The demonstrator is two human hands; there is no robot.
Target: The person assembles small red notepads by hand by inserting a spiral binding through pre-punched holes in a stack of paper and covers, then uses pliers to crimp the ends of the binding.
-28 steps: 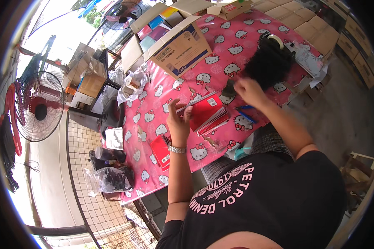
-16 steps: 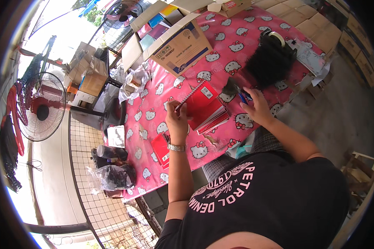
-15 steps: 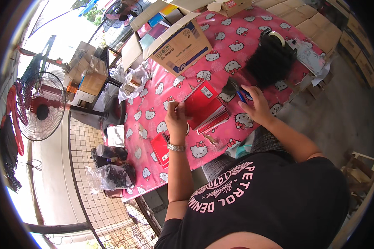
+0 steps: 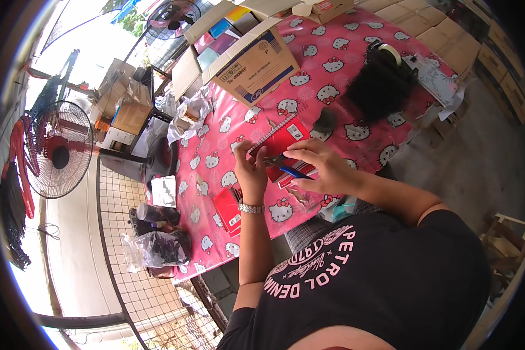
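A red spiral notebook point(image 4: 281, 142) lies on the pink patterned tablecloth in front of me, on top of other red notebooks. My left hand point(image 4: 252, 174) is closed at the near-left end of its wire spiral, with the fingertips pinching that edge. In my right hand point(image 4: 329, 167) are pliers point(image 4: 296, 172) with blue handles. Their metal jaws reach the spiral's end beside my left fingers, where the exact contact is hidden. Left of my left wrist, more red notebooks point(image 4: 225, 205) rest on the cloth. A dark grey piece point(image 4: 324, 121) sits just beyond my right hand.
An open cardboard box point(image 4: 254, 69) with coloured items stands at the far side. Black fuzzy material point(image 4: 373, 87), a tape roll point(image 4: 389, 53) and papers point(image 4: 437, 81) lie far right. Plastic-wrapped things point(image 4: 164, 248) are at the left edge, near a standing fan point(image 4: 59, 157).
My right hand has brought the pliers leftward from beside the grey piece to the notebook's spiral end. The grey piece now lies uncovered. My left hand stays at the notebook's edge.
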